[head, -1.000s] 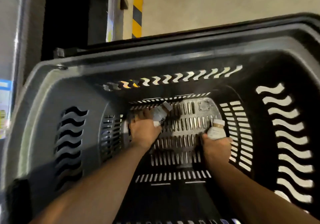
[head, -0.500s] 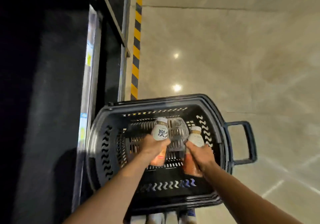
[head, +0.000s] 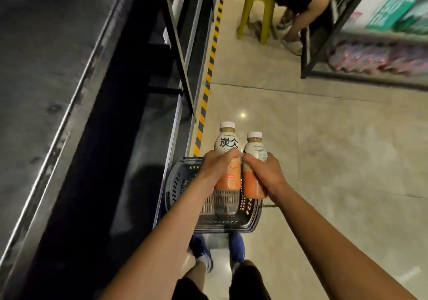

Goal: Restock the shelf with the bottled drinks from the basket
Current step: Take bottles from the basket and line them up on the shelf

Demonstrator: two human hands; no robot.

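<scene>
My left hand (head: 217, 166) grips a bottled drink (head: 227, 142) with a white cap, a pale label with black characters and an orange lower half. In my right hand (head: 262, 172) is a second, similar bottle (head: 254, 148), upright beside the first. Both bottles are held high above the dark plastic basket (head: 176, 188), which sits on the floor in front of my feet. One more bottle (head: 225, 207) lies on the basket's bottom. The dark shelf (head: 58, 86) runs along the left, its boards bare.
A yellow and black striped line (head: 212, 63) marks the floor along the shelf. Ahead, a person sits on a yellow stool (head: 257, 3). A black rack (head: 370, 45) with packaged goods stands at the right. Pale tiled floor (head: 335, 160) lies between.
Both hands took a bottle from the basket's bottom and lifted it well above the basket. The view rose, so the basket now looks small and far below.
</scene>
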